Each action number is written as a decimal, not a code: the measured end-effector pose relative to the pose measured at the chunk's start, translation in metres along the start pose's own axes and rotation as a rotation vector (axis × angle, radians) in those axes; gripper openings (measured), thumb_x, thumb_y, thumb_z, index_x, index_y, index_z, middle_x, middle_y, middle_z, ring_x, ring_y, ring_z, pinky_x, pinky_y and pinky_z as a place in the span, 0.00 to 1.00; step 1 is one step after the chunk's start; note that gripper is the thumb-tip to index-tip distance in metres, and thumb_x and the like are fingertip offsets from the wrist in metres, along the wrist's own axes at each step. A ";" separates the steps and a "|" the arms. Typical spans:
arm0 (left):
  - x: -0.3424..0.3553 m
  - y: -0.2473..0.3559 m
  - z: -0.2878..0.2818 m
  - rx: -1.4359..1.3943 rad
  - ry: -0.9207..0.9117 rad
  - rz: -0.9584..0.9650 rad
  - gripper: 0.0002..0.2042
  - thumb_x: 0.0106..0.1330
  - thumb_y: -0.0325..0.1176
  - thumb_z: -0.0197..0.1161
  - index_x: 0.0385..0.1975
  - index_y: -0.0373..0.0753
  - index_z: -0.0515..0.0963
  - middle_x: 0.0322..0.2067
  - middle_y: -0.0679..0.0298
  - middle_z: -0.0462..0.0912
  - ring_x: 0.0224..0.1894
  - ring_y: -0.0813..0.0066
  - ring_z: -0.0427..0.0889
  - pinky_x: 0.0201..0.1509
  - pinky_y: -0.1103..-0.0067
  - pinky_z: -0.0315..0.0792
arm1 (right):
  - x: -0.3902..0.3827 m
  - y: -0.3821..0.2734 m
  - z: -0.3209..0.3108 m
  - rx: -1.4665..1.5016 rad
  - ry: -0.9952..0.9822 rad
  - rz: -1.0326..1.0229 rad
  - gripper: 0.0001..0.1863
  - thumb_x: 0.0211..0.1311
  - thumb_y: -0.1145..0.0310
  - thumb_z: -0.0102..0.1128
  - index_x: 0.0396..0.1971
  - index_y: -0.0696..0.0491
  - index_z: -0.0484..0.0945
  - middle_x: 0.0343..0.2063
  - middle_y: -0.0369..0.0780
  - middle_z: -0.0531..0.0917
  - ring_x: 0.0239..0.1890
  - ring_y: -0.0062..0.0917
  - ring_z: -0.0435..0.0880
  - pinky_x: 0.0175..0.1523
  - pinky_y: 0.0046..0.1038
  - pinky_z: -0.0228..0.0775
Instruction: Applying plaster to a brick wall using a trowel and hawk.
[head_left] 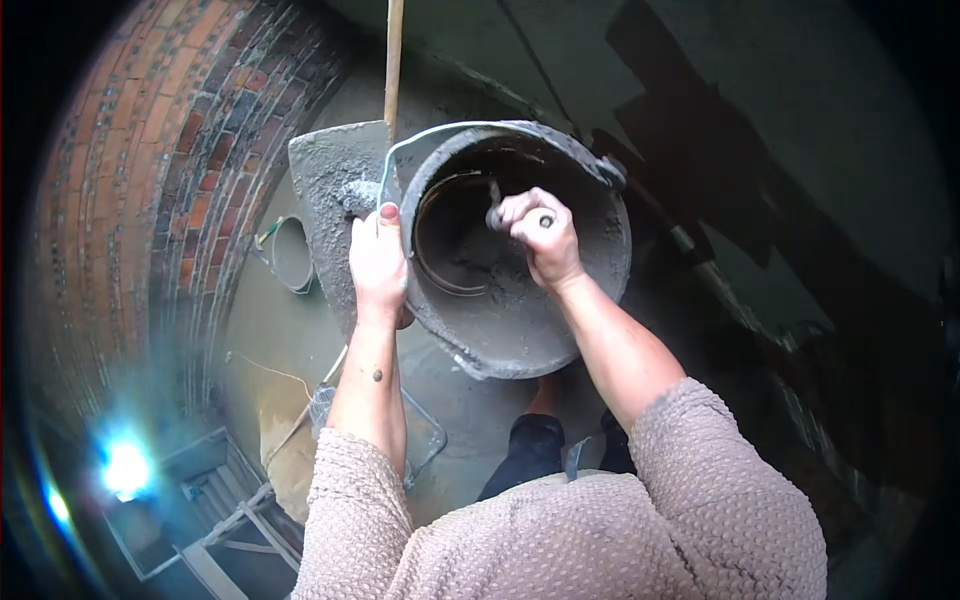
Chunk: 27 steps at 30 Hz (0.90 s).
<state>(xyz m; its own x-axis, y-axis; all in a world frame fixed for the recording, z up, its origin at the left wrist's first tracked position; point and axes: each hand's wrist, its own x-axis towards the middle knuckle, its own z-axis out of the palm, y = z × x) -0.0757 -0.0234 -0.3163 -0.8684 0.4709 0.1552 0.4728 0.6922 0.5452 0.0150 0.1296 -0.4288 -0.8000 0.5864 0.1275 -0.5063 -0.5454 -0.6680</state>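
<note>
The right hand (540,232) is closed round a pale, round-ended tool handle (546,221), inside the grey, mortar-caked round bucket (603,250) at 12 o'clock. At the bucket's 9 o'clock, the left hand (380,265) presumably steadies its rim or the grey, flat, mortar-smeared board (325,185); which, I cannot tell.

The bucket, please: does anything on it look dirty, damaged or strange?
Yes: gray residue clings to the rim and the inside of the bucket, so it looks dirty. I see no clear damage.
</note>
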 end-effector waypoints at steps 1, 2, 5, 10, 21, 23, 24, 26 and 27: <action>0.000 -0.003 -0.002 -0.009 -0.004 -0.045 0.24 0.72 0.50 0.41 0.34 0.32 0.75 0.28 0.51 0.70 0.29 0.57 0.69 0.37 0.68 0.65 | -0.013 0.008 -0.009 -0.095 -0.080 0.013 0.06 0.36 0.79 0.55 0.20 0.54 0.72 0.23 0.34 0.77 0.25 0.20 0.72 0.35 0.18 0.63; 0.000 -0.007 -0.004 -0.018 -0.007 -0.088 0.24 0.72 0.50 0.41 0.35 0.32 0.76 0.28 0.50 0.70 0.29 0.57 0.69 0.38 0.68 0.66 | -0.027 0.014 -0.015 -0.093 -0.085 0.014 0.06 0.36 0.79 0.55 0.20 0.54 0.72 0.23 0.34 0.77 0.25 0.20 0.72 0.35 0.18 0.63; -0.001 -0.017 -0.011 -0.044 -0.001 -0.173 0.24 0.72 0.49 0.41 0.36 0.32 0.76 0.29 0.50 0.70 0.30 0.56 0.70 0.39 0.68 0.66 | -0.062 0.012 -0.029 -0.462 -0.252 0.165 0.04 0.37 0.77 0.54 0.18 0.53 0.71 0.22 0.33 0.77 0.24 0.18 0.71 0.34 0.18 0.62; -0.010 -0.028 -0.025 -0.076 0.041 -0.282 0.25 0.71 0.50 0.41 0.37 0.32 0.77 0.31 0.49 0.71 0.32 0.55 0.71 0.42 0.68 0.66 | -0.071 -0.003 -0.031 -0.300 -0.193 0.383 0.04 0.38 0.78 0.54 0.17 0.52 0.71 0.21 0.33 0.76 0.24 0.17 0.70 0.34 0.18 0.61; -0.007 -0.042 -0.017 -0.135 0.085 -0.322 0.25 0.70 0.51 0.43 0.37 0.31 0.76 0.31 0.48 0.71 0.33 0.55 0.71 0.43 0.66 0.67 | -0.071 0.026 -0.004 -0.207 -0.266 0.330 0.06 0.38 0.81 0.54 0.18 0.55 0.72 0.26 0.39 0.77 0.30 0.26 0.74 0.42 0.24 0.66; -0.009 -0.049 -0.026 -0.128 0.075 -0.359 0.25 0.70 0.50 0.43 0.37 0.31 0.76 0.32 0.48 0.71 0.33 0.54 0.72 0.44 0.66 0.67 | -0.090 0.009 -0.020 -0.297 -0.339 0.388 0.06 0.38 0.81 0.55 0.19 0.54 0.72 0.25 0.39 0.78 0.29 0.25 0.74 0.40 0.23 0.66; -0.008 -0.049 -0.031 -0.127 0.067 -0.374 0.25 0.70 0.50 0.43 0.38 0.31 0.76 0.32 0.47 0.70 0.33 0.54 0.72 0.44 0.66 0.67 | -0.092 0.000 -0.021 -0.382 -0.402 0.441 0.06 0.38 0.80 0.56 0.20 0.54 0.73 0.25 0.38 0.79 0.27 0.24 0.74 0.37 0.22 0.65; -0.008 -0.048 -0.040 -0.126 0.063 -0.387 0.25 0.70 0.50 0.43 0.38 0.32 0.77 0.32 0.47 0.70 0.34 0.53 0.72 0.44 0.65 0.67 | -0.082 -0.016 -0.006 -0.597 -0.425 0.440 0.05 0.39 0.79 0.56 0.20 0.54 0.73 0.25 0.39 0.79 0.26 0.26 0.75 0.37 0.24 0.66; -0.009 -0.047 -0.046 -0.108 0.066 -0.405 0.24 0.70 0.51 0.44 0.38 0.32 0.77 0.33 0.47 0.70 0.34 0.52 0.72 0.44 0.65 0.67 | -0.074 -0.026 0.006 -0.797 -0.454 0.437 0.03 0.41 0.78 0.56 0.20 0.54 0.74 0.25 0.39 0.80 0.26 0.28 0.76 0.37 0.25 0.67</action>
<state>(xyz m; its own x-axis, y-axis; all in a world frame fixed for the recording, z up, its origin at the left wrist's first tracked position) -0.0968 -0.0850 -0.3052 -0.9902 0.1343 -0.0384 0.0764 0.7511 0.6557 0.0856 0.0966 -0.4170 -0.9943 0.0576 -0.0894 0.0894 -0.0023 -0.9960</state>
